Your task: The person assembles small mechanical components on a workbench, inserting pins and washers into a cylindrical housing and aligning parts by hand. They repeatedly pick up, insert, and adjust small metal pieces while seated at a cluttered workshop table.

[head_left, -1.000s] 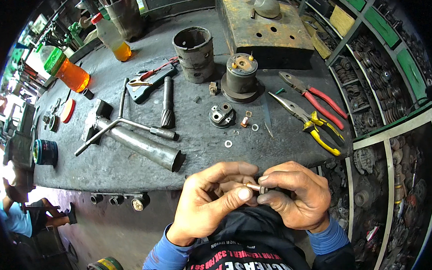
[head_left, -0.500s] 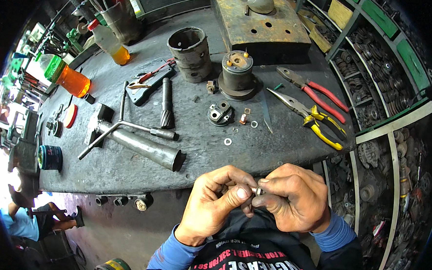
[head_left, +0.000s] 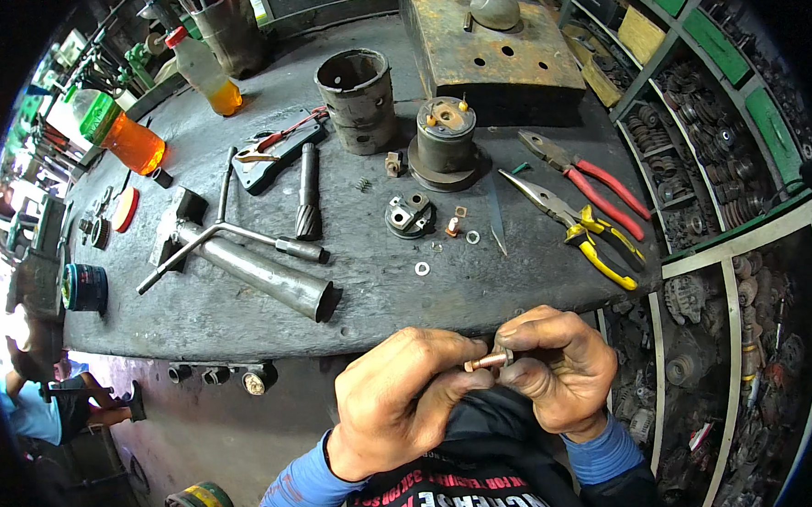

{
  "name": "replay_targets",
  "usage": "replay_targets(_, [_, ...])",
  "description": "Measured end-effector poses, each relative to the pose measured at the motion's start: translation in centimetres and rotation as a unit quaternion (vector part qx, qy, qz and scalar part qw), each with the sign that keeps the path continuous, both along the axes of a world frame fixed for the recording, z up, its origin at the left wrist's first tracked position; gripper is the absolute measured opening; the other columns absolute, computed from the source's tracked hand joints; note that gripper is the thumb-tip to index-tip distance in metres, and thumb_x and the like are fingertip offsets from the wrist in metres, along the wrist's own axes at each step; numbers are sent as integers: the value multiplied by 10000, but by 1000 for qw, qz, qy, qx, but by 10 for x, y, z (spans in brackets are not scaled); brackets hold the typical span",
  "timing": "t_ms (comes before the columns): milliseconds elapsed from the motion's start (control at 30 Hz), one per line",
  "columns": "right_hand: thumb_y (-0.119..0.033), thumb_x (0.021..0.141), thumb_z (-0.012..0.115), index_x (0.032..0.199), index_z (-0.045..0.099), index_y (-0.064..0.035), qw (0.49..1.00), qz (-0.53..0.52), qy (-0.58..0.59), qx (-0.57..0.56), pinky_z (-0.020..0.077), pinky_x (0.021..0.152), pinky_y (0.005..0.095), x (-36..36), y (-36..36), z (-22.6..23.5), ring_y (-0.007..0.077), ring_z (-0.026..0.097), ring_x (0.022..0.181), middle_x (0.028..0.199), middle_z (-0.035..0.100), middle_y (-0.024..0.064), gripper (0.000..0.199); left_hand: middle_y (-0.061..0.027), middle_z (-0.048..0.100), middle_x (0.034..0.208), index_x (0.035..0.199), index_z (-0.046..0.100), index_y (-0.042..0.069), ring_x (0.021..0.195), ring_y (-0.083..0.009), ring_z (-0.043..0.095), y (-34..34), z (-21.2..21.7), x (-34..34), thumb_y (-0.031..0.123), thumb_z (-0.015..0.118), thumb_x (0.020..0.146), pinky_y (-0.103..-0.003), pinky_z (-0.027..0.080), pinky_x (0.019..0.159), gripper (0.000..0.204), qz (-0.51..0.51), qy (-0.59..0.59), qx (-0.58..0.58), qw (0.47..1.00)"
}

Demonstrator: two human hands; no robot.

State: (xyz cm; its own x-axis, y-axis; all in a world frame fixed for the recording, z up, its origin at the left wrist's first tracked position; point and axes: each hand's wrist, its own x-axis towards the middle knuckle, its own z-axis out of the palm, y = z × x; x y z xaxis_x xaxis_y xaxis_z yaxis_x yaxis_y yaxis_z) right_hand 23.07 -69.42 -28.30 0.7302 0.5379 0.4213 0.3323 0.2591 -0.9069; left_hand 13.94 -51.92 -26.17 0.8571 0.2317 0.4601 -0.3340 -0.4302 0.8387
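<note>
At the lower centre of the frame, both hands meet on one small piece, a copper-coloured bolt (head_left: 485,362) held just off the near edge of the workbench (head_left: 180,325). The right hand (head_left: 564,369) pinches its wider end between thumb and forefinger; a greyish part shows there, too covered by the fingers to name. The left hand (head_left: 399,391) is closed with thumb and forefinger about the shank's other end. Gripping both ends probably steadies so small a part and lets it turn, while the middle of the shank stays in sight. Held low and close to the body, it is likely easier to inspect.

The loose small parts lie at the centre of the frame, presumably within easy reach: a flat washer (head_left: 421,269), a second washer (head_left: 472,238), a short copper bolt (head_left: 452,226) and a dark round terminal cap (head_left: 410,217). Behind them a flanged cylinder (head_left: 446,141) with two copper-tipped posts stands upright, its broad base seemingly keeping it stable. To the right of centre, needle-nose pliers (head_left: 565,218) and red-handled pliers (head_left: 590,175) lie with handles toward the lower right, which would suit a right-hand grab. The heavy hammer-like tool (head_left: 255,271) lies left of centre, well apart from the small pieces, perhaps so it cannot scatter them.
</note>
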Motion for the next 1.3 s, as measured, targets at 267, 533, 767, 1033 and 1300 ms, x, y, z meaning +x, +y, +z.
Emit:
replay_targets(267, [-295,1081,633,1026,613,13,991,98,39,-86,510,658,274,6,-9,5,130,627,728,896,658,96,314,-121,751,925,1038,736,-7,793,-263,726,1,-3,1,1,859,764,-327,577,695,300,-1,-55,83,995])
replay_targets(533, [-247,1068,656,1010,588,10,995,58,-2,-77,506,683,326,-2,1,0,209,608,747,889,625,124,272,-117,644,891,1017,679,16,753,-299,600,-5,-11,0,78,784,900,-382,501,678,169,-11,8,81,997])
replay_targets(767, [-79,930,784,1156,648,28,960,47,-237,-144,594,802,399,12,-2,14,328,716,931,1103,683,213,285,12,485,615,740,585,44,600,-51,383,2,-4,-6,419,460,1159,-283,343,533,576,-85,278,-337,896])
replay_targets(1033, [-94,886,781,1085,689,3,827,-116,-362,-414,539,841,441,72,-12,42,381,670,929,1025,677,164,240,-1,551,738,1020,650,-2,585,-74,475,16,-16,-9,394,495,1149,-241,408,538,444,-85,243,-478,840])
replay_targets(1300, [-143,872,851,1172,759,-5,960,30,-140,-240,560,825,351,47,3,29,253,701,938,1081,709,144,343,0,575,760,1032,666,-16,618,-62,519,9,-18,-9,333,537,1141,-237,436,555,388,-74,245,-415,873])
